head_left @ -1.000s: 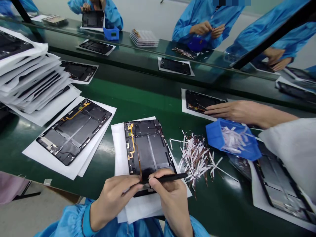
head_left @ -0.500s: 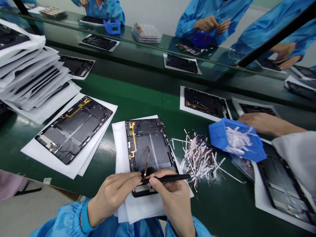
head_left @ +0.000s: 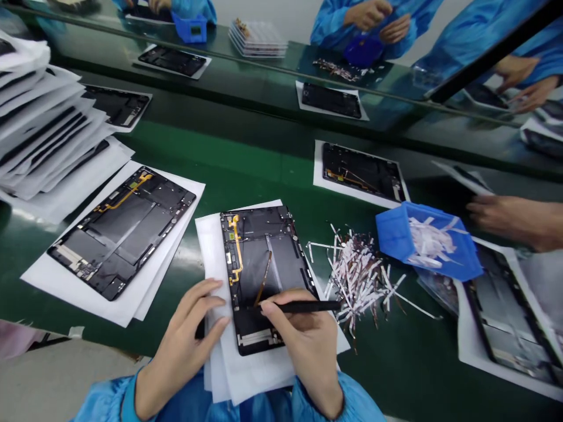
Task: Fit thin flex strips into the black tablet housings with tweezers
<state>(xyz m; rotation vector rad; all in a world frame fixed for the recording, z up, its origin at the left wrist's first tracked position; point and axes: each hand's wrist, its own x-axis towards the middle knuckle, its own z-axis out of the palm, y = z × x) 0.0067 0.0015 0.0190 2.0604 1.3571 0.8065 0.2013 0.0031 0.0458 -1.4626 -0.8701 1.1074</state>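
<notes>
In front of me a black tablet back housing (head_left: pixel 255 269) lies on white paper sheets (head_left: pixel 250 381), an orange flex cable (head_left: pixel 238 252) running along its left side. A thin brown strip (head_left: pixel 264 275) sticks up from the housing's lower middle. My right hand (head_left: pixel 310 346) is closed around slim black tweezers (head_left: pixel 308 306), whose tip is near the strip's lower end; contact cannot be made out. At the housing's left edge, my left hand (head_left: pixel 185 337) rests over the paper with its fingers spread and nothing in them.
Loose white-and-brown strips (head_left: pixel 358 275) are heaped right of the housing, beside a blue bin (head_left: pixel 396 234) of white strips. Another housing (head_left: pixel 125 231) and a tall paper-interleaved stack (head_left: pixel 53 135) stand left. A co-worker's hand (head_left: pixel 510 220) is at the right; others work behind the glass.
My left hand has come off the housing's lower part, moving left, and its fingers have spread. My right hand keeps the tweezers near the strip. The co-worker's hand at right has shifted right.
</notes>
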